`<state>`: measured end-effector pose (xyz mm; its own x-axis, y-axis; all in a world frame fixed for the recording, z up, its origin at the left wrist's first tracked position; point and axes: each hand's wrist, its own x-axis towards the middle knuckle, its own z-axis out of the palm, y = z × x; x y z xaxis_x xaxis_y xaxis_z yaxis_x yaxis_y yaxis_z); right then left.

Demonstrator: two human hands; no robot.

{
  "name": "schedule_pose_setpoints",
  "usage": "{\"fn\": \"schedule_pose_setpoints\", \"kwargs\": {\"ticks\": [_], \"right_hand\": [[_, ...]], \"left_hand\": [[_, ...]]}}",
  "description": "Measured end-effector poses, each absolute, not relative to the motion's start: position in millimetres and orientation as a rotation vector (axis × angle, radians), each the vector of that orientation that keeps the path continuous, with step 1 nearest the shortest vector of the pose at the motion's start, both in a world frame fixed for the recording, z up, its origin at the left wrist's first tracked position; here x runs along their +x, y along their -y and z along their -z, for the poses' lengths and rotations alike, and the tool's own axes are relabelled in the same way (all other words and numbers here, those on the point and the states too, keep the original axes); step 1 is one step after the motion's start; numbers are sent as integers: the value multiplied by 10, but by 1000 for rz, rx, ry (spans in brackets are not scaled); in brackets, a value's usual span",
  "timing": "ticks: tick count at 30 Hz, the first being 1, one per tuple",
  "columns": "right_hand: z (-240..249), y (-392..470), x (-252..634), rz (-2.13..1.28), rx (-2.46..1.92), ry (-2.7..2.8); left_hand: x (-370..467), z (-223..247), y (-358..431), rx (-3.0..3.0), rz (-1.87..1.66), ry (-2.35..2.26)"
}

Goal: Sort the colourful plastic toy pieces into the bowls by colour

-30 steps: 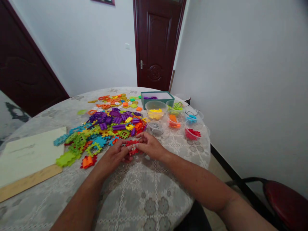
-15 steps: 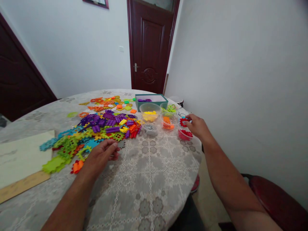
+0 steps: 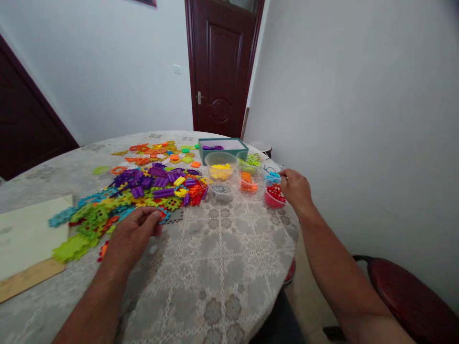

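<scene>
Clear plastic bowls (image 3: 220, 160), six by my count, hold yellow, green, orange, blue, grey and red pieces, with purple pieces (image 3: 213, 147) in one green box (image 3: 224, 152) at the far side. Red pieces (image 3: 275, 192) lie in the near right bowl, just left of the right hand (image 3: 296, 190), its fingers drawn narrow, though I can't tell whether they pinch anything. Beside an orange piece (image 3: 162, 215), the left hand (image 3: 135, 233) is curled; I can't tell whether it grips.

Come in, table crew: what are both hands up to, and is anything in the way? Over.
Left hand beside toy-piece pile, grip unclear. Right hand at clear bowl of red pieces. Blue pieces crowd close behind.
</scene>
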<state>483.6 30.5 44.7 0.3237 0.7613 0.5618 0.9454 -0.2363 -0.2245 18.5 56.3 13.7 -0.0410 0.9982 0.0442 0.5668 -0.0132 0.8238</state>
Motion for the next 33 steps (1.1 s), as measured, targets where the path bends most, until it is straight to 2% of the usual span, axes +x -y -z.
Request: {"fn": "schedule_pose_setpoints", "kwargs": {"ticks": [4, 9, 13, 18, 25, 33], "right_hand": [[-463, -152, 4190, 316, -1719, 1722], [-401, 71, 3244, -84, -1443, 2212], [-392, 64, 2783, -380, -1202, 2584], [-153, -146, 2491, -502, -1007, 2608], [433, -277, 2400, -387, -948, 2165], [491, -349, 2491, -459, -1030, 2077]], "left_hand": [[127, -187, -535, 1729, -1068, -1936], [28, -155, -554, 1742, -1452, -2158], [-87, -114, -612, 1714, -1627, -2273], [-330, -54, -672, 1756, -1791, -2355], [-660, 105, -733, 1364, -1596, -2682], [-496, 295, -720, 1560, -902, -2769]]}}
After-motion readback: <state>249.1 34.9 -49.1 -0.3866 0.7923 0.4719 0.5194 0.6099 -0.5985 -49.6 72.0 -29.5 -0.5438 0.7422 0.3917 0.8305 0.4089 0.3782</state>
